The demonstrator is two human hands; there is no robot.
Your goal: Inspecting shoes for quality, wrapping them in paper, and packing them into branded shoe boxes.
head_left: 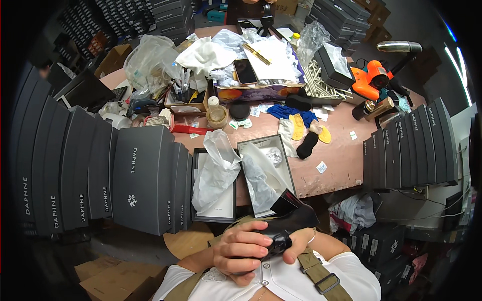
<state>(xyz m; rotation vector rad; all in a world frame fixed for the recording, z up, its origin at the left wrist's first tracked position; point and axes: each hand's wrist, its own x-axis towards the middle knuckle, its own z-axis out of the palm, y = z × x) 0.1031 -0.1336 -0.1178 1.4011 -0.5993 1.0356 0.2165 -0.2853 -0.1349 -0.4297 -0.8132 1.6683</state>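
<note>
Close to my chest I hold a black shoe (291,220), its glossy dark part pointing up and to the right. My left hand (242,251) wraps its fingers over the shoe's near end, beside a shiny black ornament or knob (279,243). On the other side my right hand (299,245) grips it, thumb showing and the other fingers hidden. Just beyond the shoe lies an open shoe box (287,168) with white tissue paper (258,175) and a crumpled white ball inside. To its left, the box lid (217,212) carries more tissue paper (216,175).
Grey shoe boxes stand in rows at left (140,180) and right (409,145). On the pink table (326,173) are black socks (307,145), a glue jar (217,118), a red brush (191,130), a phone (245,71) on a paper-filled carton, and an orange heat gun (371,80).
</note>
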